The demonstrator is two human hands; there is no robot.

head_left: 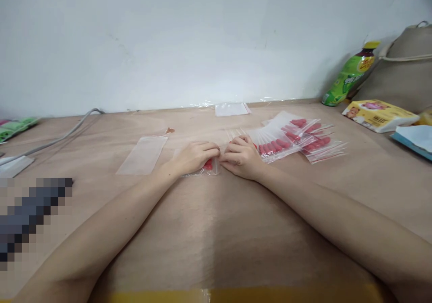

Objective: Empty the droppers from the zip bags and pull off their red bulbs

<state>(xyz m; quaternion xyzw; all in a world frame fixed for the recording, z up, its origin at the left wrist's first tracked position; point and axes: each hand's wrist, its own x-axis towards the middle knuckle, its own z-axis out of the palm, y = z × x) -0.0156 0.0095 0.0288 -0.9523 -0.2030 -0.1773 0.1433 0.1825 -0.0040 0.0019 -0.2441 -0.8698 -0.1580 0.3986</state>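
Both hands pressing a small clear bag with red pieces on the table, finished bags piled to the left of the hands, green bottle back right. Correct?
Not quite. The pile of filled bags lies to the right of the hands, not the left, as the head view shows. The rest holds: left hand and right hand press a small clear bag with red pieces on the table, and the green bottle is back right.

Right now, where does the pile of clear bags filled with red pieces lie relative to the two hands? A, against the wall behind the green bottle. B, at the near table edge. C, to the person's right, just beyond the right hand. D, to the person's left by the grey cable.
C: the filled bags lie fanned out on the table just past the right hand.
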